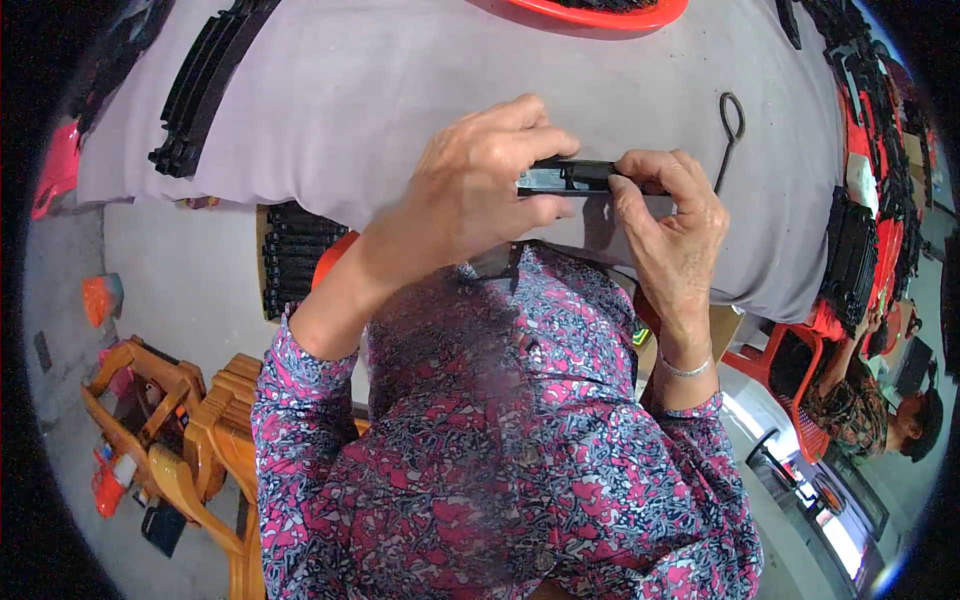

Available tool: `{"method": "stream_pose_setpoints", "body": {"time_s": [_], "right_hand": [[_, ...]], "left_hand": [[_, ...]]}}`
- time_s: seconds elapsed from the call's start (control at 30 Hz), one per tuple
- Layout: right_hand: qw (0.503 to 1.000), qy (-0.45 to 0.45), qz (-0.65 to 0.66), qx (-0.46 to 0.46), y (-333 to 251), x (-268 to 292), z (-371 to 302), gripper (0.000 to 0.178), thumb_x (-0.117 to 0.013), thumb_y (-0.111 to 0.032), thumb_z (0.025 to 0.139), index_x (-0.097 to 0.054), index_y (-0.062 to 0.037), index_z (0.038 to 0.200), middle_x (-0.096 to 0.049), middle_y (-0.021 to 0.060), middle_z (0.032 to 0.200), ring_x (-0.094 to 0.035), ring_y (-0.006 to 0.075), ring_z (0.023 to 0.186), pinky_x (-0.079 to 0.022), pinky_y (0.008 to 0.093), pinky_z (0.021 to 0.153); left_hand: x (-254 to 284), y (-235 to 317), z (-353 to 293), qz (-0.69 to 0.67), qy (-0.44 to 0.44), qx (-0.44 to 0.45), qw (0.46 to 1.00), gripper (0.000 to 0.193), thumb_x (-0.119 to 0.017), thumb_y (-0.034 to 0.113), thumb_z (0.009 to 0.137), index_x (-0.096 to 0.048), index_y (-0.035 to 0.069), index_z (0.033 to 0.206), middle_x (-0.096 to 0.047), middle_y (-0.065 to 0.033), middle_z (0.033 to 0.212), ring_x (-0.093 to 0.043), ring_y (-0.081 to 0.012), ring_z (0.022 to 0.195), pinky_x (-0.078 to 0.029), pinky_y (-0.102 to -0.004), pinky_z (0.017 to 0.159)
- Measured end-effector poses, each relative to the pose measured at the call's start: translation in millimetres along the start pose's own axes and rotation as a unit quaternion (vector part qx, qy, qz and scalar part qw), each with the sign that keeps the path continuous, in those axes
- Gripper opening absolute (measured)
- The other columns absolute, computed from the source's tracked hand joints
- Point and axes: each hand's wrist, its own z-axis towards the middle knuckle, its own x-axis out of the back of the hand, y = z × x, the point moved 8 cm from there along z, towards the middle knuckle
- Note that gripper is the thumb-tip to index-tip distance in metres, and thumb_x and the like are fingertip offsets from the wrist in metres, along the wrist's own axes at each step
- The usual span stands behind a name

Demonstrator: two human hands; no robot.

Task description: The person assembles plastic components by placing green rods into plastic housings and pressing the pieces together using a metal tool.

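Between my two hands is a narrow black plastic piece [590, 178] with a shiny, light-reflecting face toward its left end. It is held level above the near edge of the cloth-covered table. My left hand [490, 160] grips the left end, thumb below and fingers above. At the other end, my right hand [680, 205] pinches the piece between thumb and bent fingers. The fingers hide both tips of the piece. What kind of part it is I cannot make out.
Long black strips [212, 85] lie at the table's left; a red basin [600, 17] of dark pieces stands at the far edge. A looped metal rod [731, 135] lies right. Below are a box of black parts [298, 260], wooden chairs [215, 430] and, at right, another person [870, 415].
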Motion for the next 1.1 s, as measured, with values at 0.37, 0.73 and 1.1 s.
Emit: {"method": "stream_pose_setpoints", "body": {"time_s": [0.37, 0.73, 1.1], "right_hand": [[0.999, -0.008, -0.045, -0.009, -3.9, 3.1, 3.1, 0.008, -0.069, -0.01, 0.076, -0.066, -0.0068, 0.083, -0.06, 0.0063, 0.076, -0.057, 0.0265, 0.076, -0.043, 0.0395, 0.074], [0.999, 0.003, -0.035, -0.028, 1.8, 1.2, 4.2, 0.005, -0.067, -0.009, 0.077, -0.065, -0.0074, 0.081, -0.062, 0.0061, 0.074, -0.059, 0.0258, 0.074, -0.043, 0.0398, 0.073], [0.999, 0.011, -0.022, -0.04, 2.8, 0.1, 4.7, 0.007, -0.068, -0.009, 0.076, -0.065, -0.0067, 0.081, -0.064, 0.0062, 0.074, -0.06, 0.0244, 0.07, -0.044, 0.0385, 0.07]], "left_hand": [[-4.3, -6.7, 8.0, -0.037, -0.061, 0.0, 0.997, 0.026, -0.07, 0.009, 0.081, -0.067, -0.002, 0.104, -0.06, -0.0134, 0.09, -0.062, -0.0299, 0.079, -0.049, -0.0386, 0.072], [-10.9, -4.7, 14.2, 0.029, -0.051, 0.003, 0.998, 0.016, -0.062, 0.006, 0.082, -0.065, -0.004, 0.094, -0.057, -0.015, 0.083, -0.06, -0.0336, 0.076, -0.048, -0.0416, 0.069], [-15.2, -7.7, 15.0, 0.025, -0.04, 0.022, 0.999, 0.014, -0.063, 0.008, 0.082, -0.066, -0.002, 0.091, -0.056, -0.0143, 0.079, -0.059, -0.0333, 0.071, -0.047, -0.0427, 0.067]]}}
